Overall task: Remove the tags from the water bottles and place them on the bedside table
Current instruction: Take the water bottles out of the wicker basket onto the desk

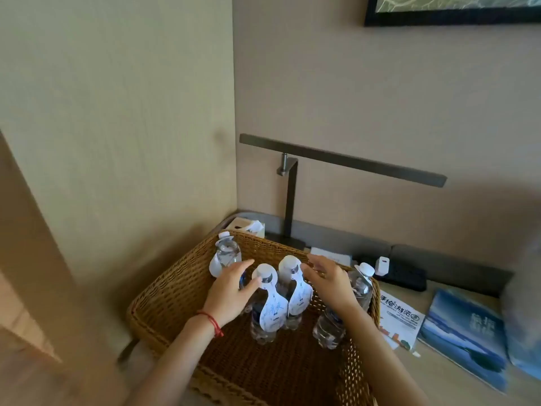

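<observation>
Several clear water bottles stand upright in a wicker basket (pixel 164 291). The front middle bottle (pixel 265 323) wears a white paper tag (pixel 272 313) round its neck, and the bottle behind it carries a second tag (pixel 300 295). Another tagged bottle (pixel 226 253) stands at the back left, and a fourth bottle (pixel 348 306) leans at the right. My left hand (pixel 231 291) reaches in with relaxed fingers, its thumb touching the front bottle's cap. Just right of the rear bottle's cap, my right hand (pixel 329 278) hovers with fingers loosely spread, holding nothing.
The basket sits on a bedside table (pixel 439 367) in a wall corner. A dark desk lamp (pixel 289 200) and tissue box (pixel 248 225) stand behind it. A leaflet (pixel 399 319), a blue booklet (pixel 465 335), and a black power strip with white charger (pixel 382 266) lie to the right.
</observation>
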Demonstrator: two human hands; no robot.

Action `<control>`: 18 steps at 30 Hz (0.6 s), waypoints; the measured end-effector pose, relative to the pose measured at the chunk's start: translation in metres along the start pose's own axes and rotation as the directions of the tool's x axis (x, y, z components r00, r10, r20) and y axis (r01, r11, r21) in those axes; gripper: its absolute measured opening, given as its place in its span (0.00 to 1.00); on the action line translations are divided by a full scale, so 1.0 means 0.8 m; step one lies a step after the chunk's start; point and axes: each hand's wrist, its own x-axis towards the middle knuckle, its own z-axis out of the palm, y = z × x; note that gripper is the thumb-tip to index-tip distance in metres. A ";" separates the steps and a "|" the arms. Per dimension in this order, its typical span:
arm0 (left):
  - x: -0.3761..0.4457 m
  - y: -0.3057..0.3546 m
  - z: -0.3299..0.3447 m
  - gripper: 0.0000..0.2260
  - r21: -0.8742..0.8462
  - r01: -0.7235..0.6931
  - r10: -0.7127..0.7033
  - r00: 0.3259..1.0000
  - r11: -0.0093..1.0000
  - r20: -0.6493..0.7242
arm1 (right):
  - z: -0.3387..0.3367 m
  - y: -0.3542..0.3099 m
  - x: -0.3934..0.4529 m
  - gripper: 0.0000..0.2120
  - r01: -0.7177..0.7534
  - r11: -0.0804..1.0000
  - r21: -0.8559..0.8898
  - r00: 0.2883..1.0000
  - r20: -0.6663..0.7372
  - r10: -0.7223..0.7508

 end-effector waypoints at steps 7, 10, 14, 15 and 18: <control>0.041 -0.022 0.029 0.20 -0.106 0.024 -0.022 1.000 0.994 0.013 | 0.029 0.017 0.041 0.21 -0.004 1.000 -0.013 0.997 0.079 0.005; 0.049 -0.035 0.035 0.17 -0.146 0.008 -0.007 1.000 0.989 0.003 | 0.038 0.022 0.050 0.17 -0.012 1.000 0.022 0.996 0.088 0.010; 0.054 -0.048 0.043 0.16 -0.199 0.020 -0.019 1.000 0.980 0.002 | 0.045 0.032 0.058 0.15 -0.029 0.999 0.036 0.995 0.096 0.025; 0.056 -0.050 0.045 0.16 -0.213 0.019 -0.019 1.000 0.977 0.001 | 0.047 0.034 0.060 0.15 -0.028 0.999 0.037 0.995 0.098 0.024; 0.059 -0.053 0.052 0.16 -0.260 0.022 -0.018 1.000 0.965 0.016 | 0.049 0.037 0.062 0.15 -0.030 0.998 0.051 0.995 0.097 0.025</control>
